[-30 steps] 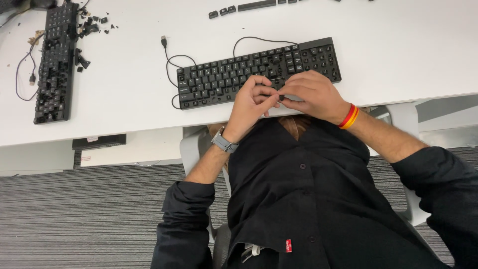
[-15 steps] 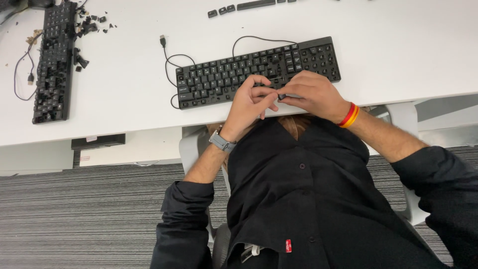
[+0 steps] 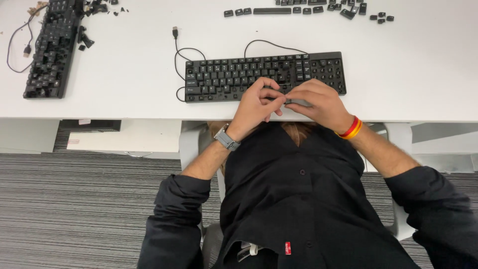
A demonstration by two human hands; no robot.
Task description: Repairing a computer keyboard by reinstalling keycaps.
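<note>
- Black keyboard (image 3: 264, 75) lay flat on the white desk (image 3: 134, 74), near its front edge, cable looped off its left end.
- Left hand (image 3: 256, 103) and right hand (image 3: 318, 102) met over the keyboard's lower edge, right of centre, fingertips touching each other.
- Left fingers (image 3: 271, 93) curled, thumb and forefinger pinched together; right fingers pressed close, also pinched. Whatever sat between them was too small to tell.
- Watch on left wrist, red-yellow band (image 3: 350, 128) on right.
- Second keyboard (image 3: 52, 50) lay well apart at far left, stripped keycaps beside it.
- Loose keycaps (image 3: 303, 9) in a row along the desk's far edge.
</note>
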